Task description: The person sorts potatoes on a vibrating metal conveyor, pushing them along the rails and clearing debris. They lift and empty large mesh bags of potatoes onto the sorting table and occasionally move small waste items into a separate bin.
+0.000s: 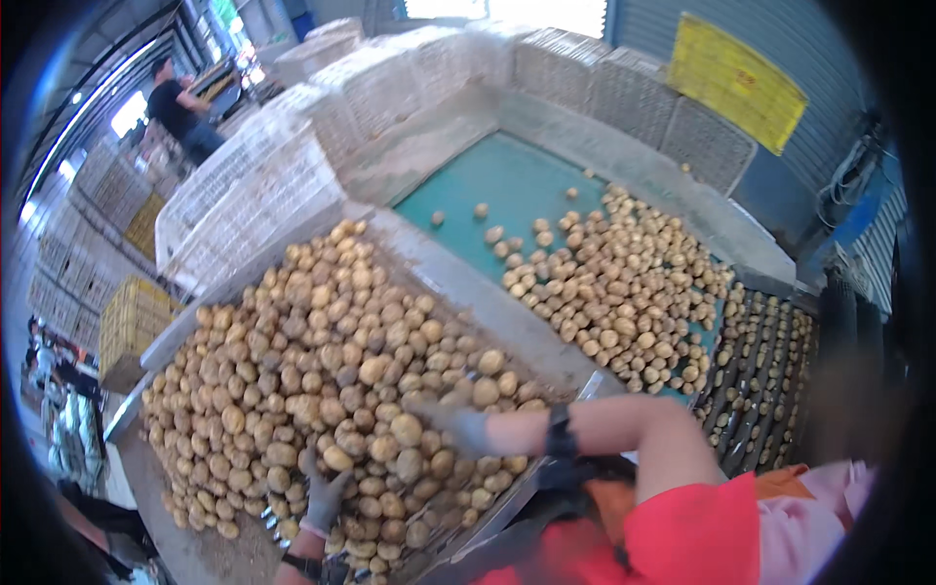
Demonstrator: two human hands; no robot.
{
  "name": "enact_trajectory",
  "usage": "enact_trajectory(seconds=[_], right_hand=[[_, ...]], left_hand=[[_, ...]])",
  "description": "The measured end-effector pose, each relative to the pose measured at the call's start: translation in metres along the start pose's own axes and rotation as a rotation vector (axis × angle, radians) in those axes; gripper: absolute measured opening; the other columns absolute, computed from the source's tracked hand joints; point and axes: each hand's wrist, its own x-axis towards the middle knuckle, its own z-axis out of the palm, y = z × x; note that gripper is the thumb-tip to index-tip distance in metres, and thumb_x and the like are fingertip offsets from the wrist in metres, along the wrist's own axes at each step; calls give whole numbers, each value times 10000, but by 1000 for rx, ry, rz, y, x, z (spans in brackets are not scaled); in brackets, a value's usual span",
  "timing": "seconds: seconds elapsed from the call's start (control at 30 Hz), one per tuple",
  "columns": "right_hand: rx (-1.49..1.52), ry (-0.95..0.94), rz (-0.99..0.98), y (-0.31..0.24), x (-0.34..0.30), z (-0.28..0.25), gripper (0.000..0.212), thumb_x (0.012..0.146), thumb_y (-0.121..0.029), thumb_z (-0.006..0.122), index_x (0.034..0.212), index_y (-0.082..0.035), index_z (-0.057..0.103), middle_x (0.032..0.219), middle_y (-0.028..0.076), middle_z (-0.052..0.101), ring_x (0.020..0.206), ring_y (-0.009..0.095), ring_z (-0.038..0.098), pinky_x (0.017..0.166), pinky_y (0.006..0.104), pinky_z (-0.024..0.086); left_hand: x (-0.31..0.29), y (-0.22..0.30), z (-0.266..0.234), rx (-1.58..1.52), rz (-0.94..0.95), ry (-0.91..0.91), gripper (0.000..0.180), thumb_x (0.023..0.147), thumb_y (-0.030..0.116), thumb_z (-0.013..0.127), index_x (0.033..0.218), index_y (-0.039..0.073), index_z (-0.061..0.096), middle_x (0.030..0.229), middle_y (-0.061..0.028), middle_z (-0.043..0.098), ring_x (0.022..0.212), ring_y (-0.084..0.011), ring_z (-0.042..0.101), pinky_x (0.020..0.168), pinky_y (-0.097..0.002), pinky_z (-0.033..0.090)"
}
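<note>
From where I'm standing, a big heap of potatoes [312, 375] fills the metal bin [219, 317] from the left of the frame to its lower centre. The person's left hand [327, 495], in a grey glove, is down in the near side of that heap at lower centre, fingers spread and thumb apart; I see no potato clearly gripped. The right hand [456, 429], gloved too, reaches in from the right over the middle of the frame. It's blurred, so I can't tell whether it holds anything.

Right of centre, past a metal divider [458, 283], more potatoes lie on a teal conveyor belt [507, 171], bunched toward the dark rollers [765, 375] at the frame's right.

The heap is steep and loose, I'd say: if the potatoes low by the left hand were pulled away, those above could slump onto the wrist, or roll over the bin's edge. A quick sweep of the right hand could bang potatoes together and bruise them. And the black wristband [561, 431] might catch on the metal edge if that arm dropped lower.
</note>
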Motion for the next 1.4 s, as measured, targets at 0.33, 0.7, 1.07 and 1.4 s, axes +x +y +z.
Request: enact_trajectory(seconds=[0.33, 0.7, 1.07, 1.4], right_hand=[[-977, 197, -399, 15, 11, -50, 1162, 695, -266, 867, 1541, -138, 81, 1434, 318, 250, 1311, 429, 403, 1092, 466, 398], [942, 6, -186, -75, 85, -139, 926, 833, -617, 634, 1471, -17, 333, 1485, 120, 431, 1349, 311, 399, 1135, 497, 312], [594, -62, -492, -107, 67, -49, 467, 987, -467, 578, 1296, -119, 538, 1240, 80, 617, 1220, 270, 558, 1027, 404, 482], [-1187, -598, -803, -19, 65, 137, 449, 1001, -316, 539, 1377, -71, 536, 1336, 160, 593, 1255, 309, 561, 1061, 395, 437]], left_hand=[[25, 90, 61, -298, -101, -73, 1081, 831, 119, 771, 1599, 142, 11, 1553, -192, 275, 1361, -276, 419, 1028, -384, 498], [183, 168, 179, -389, 162, -302, 975, 917, 65, 666, 1607, 129, -21, 1633, -180, 127, 1398, -264, 373, 1017, -361, 498], [49, 142, -12, -29, 364, 133, 622, 944, 84, 661, 1512, 108, 410, 1381, -73, 527, 1205, -194, 541, 962, -312, 501], [-252, 39, -91, 537, -134, 485, 526, 891, 151, 683, 1372, -4, 535, 1265, -244, 623, 1184, -353, 602, 981, -404, 486]])
